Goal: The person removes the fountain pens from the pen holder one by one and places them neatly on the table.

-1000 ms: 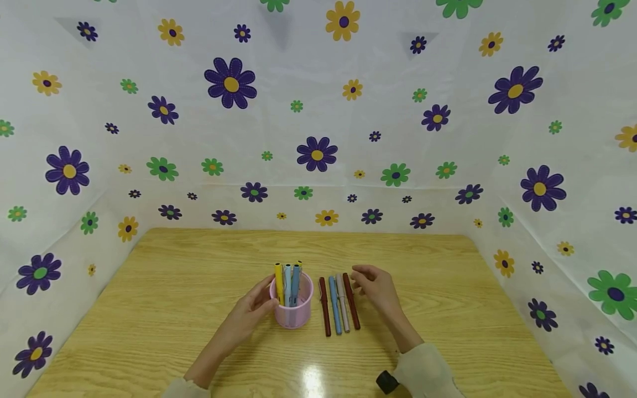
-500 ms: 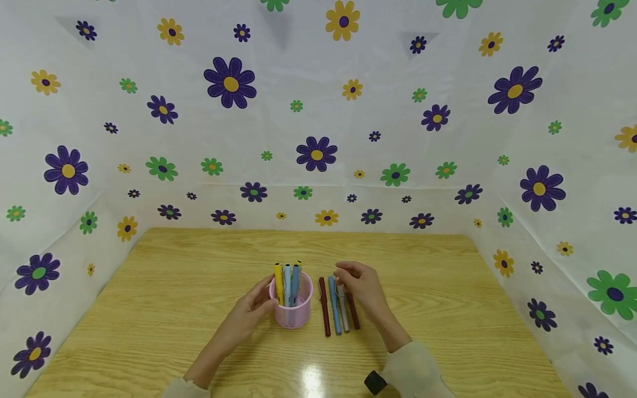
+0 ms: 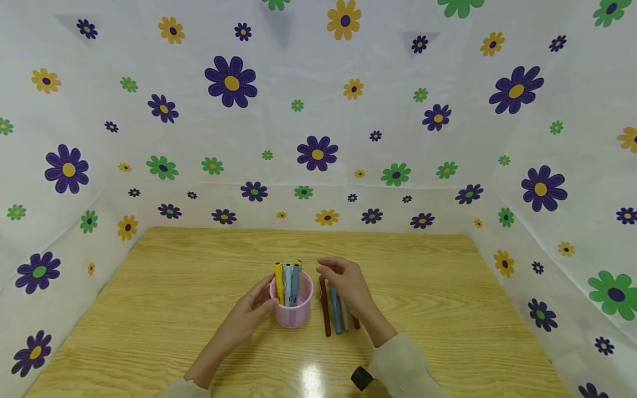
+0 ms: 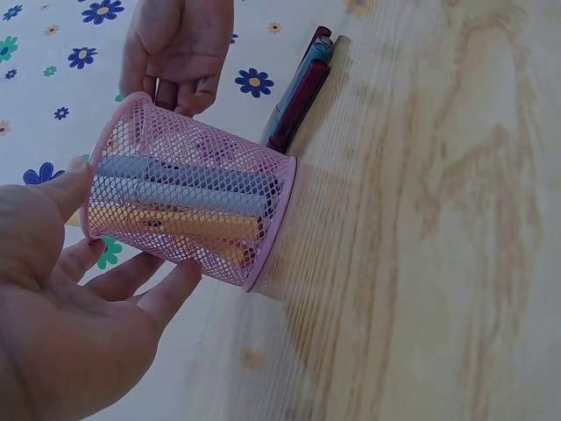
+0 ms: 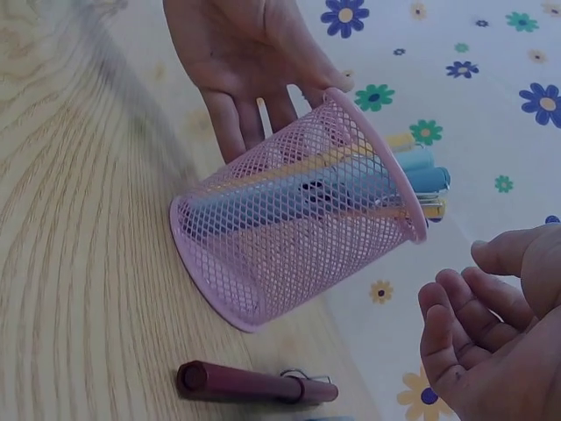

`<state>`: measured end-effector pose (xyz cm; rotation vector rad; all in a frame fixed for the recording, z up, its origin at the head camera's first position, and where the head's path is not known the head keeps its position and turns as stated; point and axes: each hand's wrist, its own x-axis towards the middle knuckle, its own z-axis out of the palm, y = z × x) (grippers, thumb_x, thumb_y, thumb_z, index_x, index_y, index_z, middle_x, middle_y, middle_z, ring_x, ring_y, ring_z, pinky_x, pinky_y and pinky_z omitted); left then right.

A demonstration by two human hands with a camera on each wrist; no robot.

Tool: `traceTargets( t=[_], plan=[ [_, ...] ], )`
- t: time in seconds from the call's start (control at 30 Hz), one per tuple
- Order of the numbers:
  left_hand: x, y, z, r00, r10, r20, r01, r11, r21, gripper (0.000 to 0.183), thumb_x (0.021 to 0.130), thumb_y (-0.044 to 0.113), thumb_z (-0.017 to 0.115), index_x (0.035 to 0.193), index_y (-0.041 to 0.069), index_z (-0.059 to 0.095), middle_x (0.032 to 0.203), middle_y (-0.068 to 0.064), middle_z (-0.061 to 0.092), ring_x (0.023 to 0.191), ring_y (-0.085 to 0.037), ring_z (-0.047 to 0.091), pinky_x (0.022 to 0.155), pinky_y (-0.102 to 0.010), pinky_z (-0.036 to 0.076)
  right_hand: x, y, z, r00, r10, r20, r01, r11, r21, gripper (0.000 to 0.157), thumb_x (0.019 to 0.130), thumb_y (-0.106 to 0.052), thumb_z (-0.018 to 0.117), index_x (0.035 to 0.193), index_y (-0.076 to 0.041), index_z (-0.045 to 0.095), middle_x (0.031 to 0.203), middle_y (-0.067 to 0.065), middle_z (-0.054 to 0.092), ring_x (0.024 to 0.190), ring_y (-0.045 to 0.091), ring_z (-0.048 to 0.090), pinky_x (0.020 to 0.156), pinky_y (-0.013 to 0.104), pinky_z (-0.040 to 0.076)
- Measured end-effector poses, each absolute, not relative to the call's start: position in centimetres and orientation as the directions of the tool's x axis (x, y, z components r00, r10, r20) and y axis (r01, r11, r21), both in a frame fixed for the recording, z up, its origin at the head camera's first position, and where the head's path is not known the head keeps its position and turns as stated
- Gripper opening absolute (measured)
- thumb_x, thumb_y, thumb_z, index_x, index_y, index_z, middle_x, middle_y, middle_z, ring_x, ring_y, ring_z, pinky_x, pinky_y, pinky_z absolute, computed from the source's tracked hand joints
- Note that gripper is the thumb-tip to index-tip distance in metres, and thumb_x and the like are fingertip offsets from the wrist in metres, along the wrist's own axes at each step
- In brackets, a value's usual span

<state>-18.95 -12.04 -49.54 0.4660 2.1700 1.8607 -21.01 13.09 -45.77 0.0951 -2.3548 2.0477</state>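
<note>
My left hand (image 3: 247,312) holds a pink mesh pen cup (image 3: 292,319) from its left side, thumb at the rim and fingers along the wall. Inside stand yellow pens, a light blue pen (image 3: 287,281) and a darker blue pen (image 3: 296,279). My right hand (image 3: 350,284), fingers loosely bent and nothing in them, hovers over the far ends of a row of pens right of the cup. That row has a dark red pen (image 3: 325,312), a blue pen (image 3: 336,316), a grey pen (image 3: 345,322) and another dark red pen (image 3: 355,322), partly hidden by the hand.
Everything stands on a wood-grain table (image 3: 199,260). A white flower-print sheet (image 3: 278,121) walls it at the back and both sides. A small black device (image 3: 361,378) sits by the right sleeve (image 3: 403,365).
My right hand has moved left, from beside the right-hand dark red pen to above the row, closer to the cup. The left hand, the cup and the pens stay put.
</note>
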Motion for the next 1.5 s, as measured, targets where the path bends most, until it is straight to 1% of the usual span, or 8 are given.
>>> traceTargets(
  t=[0.17,0.4,0.6,0.77,0.97,1.17,1.3,1.5],
  plan=[
    [-19.0,-12.1,-49.6,-0.921,0.389,0.018,0.077,0.135,0.988,0.054,0.094,0.028,0.057,0.142,0.034,0.034,0.141,-0.005,0.041,0.128,-0.020,0.039,0.101,-0.035,0.038,-21.6,12.3,-45.8,-0.994,-0.066,0.089,-0.098,0.154,-0.983,0.026,0.089,-0.022,0.065,0.110,-0.007,0.067,0.101,0.012,0.066,0.091,0.031,0.061,0.079,0.049,0.052],
    [-19.1,-12.0,-49.6,-0.919,0.393,0.017,0.072,0.126,0.989,0.053,0.094,0.026,0.056,0.142,0.034,0.034,0.141,-0.005,0.041,0.128,-0.019,0.039,0.101,-0.034,0.038,-22.2,11.5,-45.5,-0.983,-0.139,0.117,-0.147,0.235,-0.961,0.024,0.092,-0.021,0.061,0.113,-0.010,0.066,0.106,0.006,0.066,0.094,0.018,0.060,0.079,0.043,0.053],
    [-19.1,-12.0,-49.6,-0.919,0.393,0.011,0.066,0.129,0.989,0.053,0.095,0.023,0.055,0.142,0.034,0.034,0.140,-0.004,0.042,0.127,-0.019,0.040,0.102,-0.036,0.038,-22.9,11.2,-45.9,-0.974,-0.191,0.118,-0.159,0.216,-0.963,0.026,0.092,-0.017,0.060,0.117,-0.008,0.064,0.109,0.006,0.065,0.095,0.019,0.061,0.079,0.037,0.054],
    [-19.0,-12.0,-49.6,-0.918,0.396,0.011,0.073,0.142,0.987,0.054,0.094,0.029,0.056,0.143,0.035,0.033,0.140,-0.004,0.042,0.127,-0.021,0.040,0.102,-0.037,0.038,-23.0,10.9,-46.2,-0.964,-0.244,0.107,-0.150,0.166,-0.975,0.029,0.094,-0.015,0.058,0.121,-0.005,0.061,0.111,0.005,0.064,0.098,0.018,0.060,0.083,0.032,0.052],
    [-19.0,-12.1,-49.6,-0.918,0.396,0.013,0.076,0.144,0.987,0.055,0.093,0.032,0.056,0.143,0.035,0.032,0.141,-0.002,0.041,0.127,-0.020,0.040,0.102,-0.037,0.038,-23.0,10.9,-46.4,-0.959,-0.265,0.100,-0.146,0.160,-0.976,0.029,0.094,-0.015,0.057,0.121,-0.007,0.061,0.112,0.003,0.063,0.100,0.017,0.058,0.087,0.034,0.050],
    [-19.0,-12.1,-49.6,-0.919,0.395,0.014,0.072,0.131,0.989,0.053,0.095,0.026,0.055,0.143,0.035,0.033,0.141,-0.002,0.041,0.128,-0.019,0.040,0.102,-0.036,0.038,-22.3,10.7,-45.2,-0.948,-0.303,0.100,-0.140,0.113,-0.984,0.031,0.092,-0.007,0.058,0.122,0.001,0.057,0.115,0.012,0.061,0.104,0.022,0.057,0.089,0.037,0.049],
    [-19.1,-12.1,-49.7,-0.916,0.401,0.030,0.085,0.120,0.989,0.054,0.095,0.023,0.054,0.144,0.031,0.033,0.141,-0.006,0.041,0.128,-0.021,0.040,0.101,-0.035,0.039,-21.6,10.5,-43.9,-0.953,-0.290,0.091,-0.126,0.106,-0.986,0.031,0.090,-0.006,0.060,0.119,0.005,0.057,0.110,0.016,0.063,0.100,0.022,0.060,0.087,0.034,0.050],
    [-19.2,-12.1,-49.9,-0.911,0.409,0.055,0.109,0.109,0.988,0.056,0.094,0.028,0.056,0.145,0.027,0.032,0.141,-0.010,0.041,0.127,-0.025,0.041,0.100,-0.035,0.039,-22.1,10.5,-44.8,-0.962,-0.248,0.111,-0.129,0.060,-0.990,0.029,0.088,-0.009,0.065,0.113,0.004,0.060,0.104,0.015,0.066,0.095,0.021,0.063,0.084,0.030,0.051]
  ],
)
